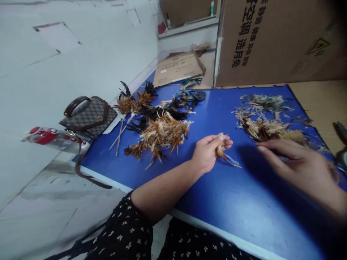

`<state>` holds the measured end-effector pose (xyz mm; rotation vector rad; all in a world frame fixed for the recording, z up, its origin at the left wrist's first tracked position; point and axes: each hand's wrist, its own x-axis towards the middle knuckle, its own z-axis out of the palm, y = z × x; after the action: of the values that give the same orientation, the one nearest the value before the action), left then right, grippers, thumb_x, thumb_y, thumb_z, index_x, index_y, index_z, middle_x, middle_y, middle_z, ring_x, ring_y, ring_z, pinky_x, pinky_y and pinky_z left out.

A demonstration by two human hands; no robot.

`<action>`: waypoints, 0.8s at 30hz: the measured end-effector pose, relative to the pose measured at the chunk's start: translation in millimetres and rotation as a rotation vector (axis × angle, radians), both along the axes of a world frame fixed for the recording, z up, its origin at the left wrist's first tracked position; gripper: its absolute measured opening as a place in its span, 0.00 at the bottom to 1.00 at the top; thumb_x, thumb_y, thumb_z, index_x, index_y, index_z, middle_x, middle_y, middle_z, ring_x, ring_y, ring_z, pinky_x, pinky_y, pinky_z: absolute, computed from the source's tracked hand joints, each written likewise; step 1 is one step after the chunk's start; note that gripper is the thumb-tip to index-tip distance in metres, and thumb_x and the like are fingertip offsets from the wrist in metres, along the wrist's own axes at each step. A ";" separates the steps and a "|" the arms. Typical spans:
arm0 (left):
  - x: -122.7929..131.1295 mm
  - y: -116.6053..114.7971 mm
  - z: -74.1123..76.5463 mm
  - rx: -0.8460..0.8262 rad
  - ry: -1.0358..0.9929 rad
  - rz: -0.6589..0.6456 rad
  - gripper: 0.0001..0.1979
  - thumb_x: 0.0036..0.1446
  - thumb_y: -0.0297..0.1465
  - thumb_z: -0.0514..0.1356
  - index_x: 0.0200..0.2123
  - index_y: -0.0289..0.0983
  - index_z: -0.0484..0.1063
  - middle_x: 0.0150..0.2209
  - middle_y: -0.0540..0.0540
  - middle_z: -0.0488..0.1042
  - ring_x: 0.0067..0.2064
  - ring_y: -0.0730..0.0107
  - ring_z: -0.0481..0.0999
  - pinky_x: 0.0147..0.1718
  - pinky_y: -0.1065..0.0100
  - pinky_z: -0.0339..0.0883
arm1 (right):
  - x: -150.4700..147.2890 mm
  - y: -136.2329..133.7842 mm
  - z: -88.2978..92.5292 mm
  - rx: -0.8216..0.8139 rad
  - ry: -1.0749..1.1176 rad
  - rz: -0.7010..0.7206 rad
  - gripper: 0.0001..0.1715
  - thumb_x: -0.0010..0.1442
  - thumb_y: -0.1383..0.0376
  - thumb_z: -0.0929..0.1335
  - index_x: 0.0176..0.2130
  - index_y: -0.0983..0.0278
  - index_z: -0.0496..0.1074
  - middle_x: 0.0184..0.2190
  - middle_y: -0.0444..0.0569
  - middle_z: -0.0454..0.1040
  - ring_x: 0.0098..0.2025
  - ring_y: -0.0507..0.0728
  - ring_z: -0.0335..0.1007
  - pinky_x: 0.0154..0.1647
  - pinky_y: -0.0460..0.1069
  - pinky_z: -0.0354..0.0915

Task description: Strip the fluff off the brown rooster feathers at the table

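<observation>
My left hand (207,151) is closed on a small bunch of brown feathers (222,150), held just above the blue table (230,202). My right hand (295,164) hovers to the right, blurred by motion, fingers stretched toward a loose pile of pale and brown feathers (267,124) at the table's right side. Whether anything is in the right hand is unclear.
A heap of finished brown and black feather bundles (159,128) with thin sticks (119,137) lies at the left. A patterned handbag (89,117) and a plastic bottle (55,139) sit at the left edge. Large cardboard boxes (273,39) stand behind the table.
</observation>
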<state>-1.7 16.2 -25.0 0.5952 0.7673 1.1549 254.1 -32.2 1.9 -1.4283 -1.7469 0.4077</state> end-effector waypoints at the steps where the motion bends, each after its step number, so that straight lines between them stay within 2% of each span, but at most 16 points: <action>1: 1.3 -1.7 -1.3 0.000 0.000 -0.010 0.20 0.55 0.43 0.82 0.38 0.34 0.84 0.41 0.41 0.86 0.44 0.64 0.87 0.53 0.58 0.81 | -18.6 2.1 -2.2 0.034 0.018 0.074 0.21 0.69 0.45 0.77 0.46 0.58 0.89 0.47 0.56 0.89 0.48 0.65 0.85 0.58 0.61 0.78; 4: 6.0 -7.8 -7.4 0.007 0.014 -0.026 0.21 0.50 0.44 0.83 0.37 0.35 0.86 0.39 0.42 0.87 0.41 0.66 0.86 0.50 0.61 0.80 | -66.1 9.7 -10.9 0.028 0.154 0.114 0.19 0.70 0.48 0.76 0.50 0.56 0.89 0.47 0.53 0.89 0.47 0.63 0.85 0.56 0.61 0.80; 7: 9.0 -12.4 -13.7 0.028 0.015 -0.016 0.22 0.46 0.44 0.85 0.36 0.36 0.86 0.37 0.44 0.87 0.40 0.68 0.85 0.51 0.62 0.78 | -85.8 14.0 -15.5 0.045 0.252 0.057 0.15 0.70 0.49 0.77 0.45 0.55 0.90 0.42 0.51 0.87 0.47 0.62 0.84 0.54 0.60 0.80; 9: 8.9 -13.2 -16.3 0.035 0.016 -0.030 0.22 0.46 0.44 0.85 0.37 0.36 0.87 0.37 0.44 0.87 0.40 0.69 0.85 0.53 0.61 0.78 | -85.3 12.8 -12.8 0.040 0.325 0.006 0.15 0.68 0.49 0.78 0.41 0.56 0.89 0.42 0.52 0.86 0.46 0.61 0.83 0.51 0.57 0.80; 11: 7.7 -11.8 -17.9 0.042 0.043 -0.030 0.20 0.50 0.44 0.83 0.37 0.36 0.88 0.38 0.43 0.87 0.41 0.69 0.85 0.54 0.61 0.78 | -79.1 9.0 -6.2 -0.062 0.486 -0.018 0.16 0.68 0.49 0.79 0.41 0.59 0.87 0.45 0.53 0.87 0.38 0.57 0.81 0.38 0.53 0.79; 13: 6.6 -8.6 -19.3 0.052 0.069 0.016 0.18 0.52 0.43 0.83 0.38 0.36 0.88 0.39 0.43 0.88 0.42 0.69 0.85 0.56 0.61 0.77 | -71.0 4.6 1.2 -0.192 0.698 0.000 0.17 0.68 0.49 0.79 0.42 0.60 0.83 0.48 0.55 0.87 0.27 0.52 0.76 0.25 0.50 0.72; 15: 6.2 -4.6 -20.4 0.060 0.075 0.088 0.16 0.53 0.40 0.83 0.39 0.37 0.88 0.41 0.44 0.88 0.46 0.68 0.85 0.60 0.60 0.76 | -63.4 1.0 5.7 -0.256 0.835 0.026 0.19 0.67 0.49 0.80 0.42 0.59 0.79 0.48 0.55 0.87 0.23 0.51 0.74 0.22 0.50 0.71; 18: 6.9 -0.2 -19.1 0.037 0.068 0.160 0.13 0.54 0.36 0.82 0.40 0.38 0.88 0.45 0.44 0.89 0.52 0.64 0.86 0.63 0.58 0.75 | -56.3 -2.6 3.9 -0.240 0.826 0.056 0.20 0.67 0.48 0.81 0.44 0.59 0.78 0.38 0.49 0.85 0.27 0.54 0.78 0.31 0.53 0.79; 20: 7.8 0.2 -15.1 -0.011 0.043 0.185 0.11 0.55 0.32 0.82 0.39 0.37 0.88 0.46 0.43 0.89 0.53 0.64 0.86 0.63 0.59 0.75 | -56.0 -5.0 -1.7 -0.227 0.745 0.068 0.18 0.71 0.48 0.78 0.45 0.59 0.78 0.33 0.45 0.81 0.30 0.55 0.80 0.38 0.52 0.80; 24: 10.1 -5.4 -3.5 -0.085 -0.038 0.201 0.11 0.54 0.30 0.81 0.40 0.34 0.88 0.44 0.42 0.88 0.50 0.67 0.85 0.58 0.63 0.73 | -64.7 -8.8 -17.1 -0.194 0.399 0.134 0.20 0.73 0.46 0.75 0.48 0.60 0.80 0.31 0.45 0.79 0.29 0.53 0.75 0.33 0.49 0.72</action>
<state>8.4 10.8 -28.5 0.4309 0.8534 1.3071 189.4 -41.1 -15.1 -1.2581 -1.5089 0.8909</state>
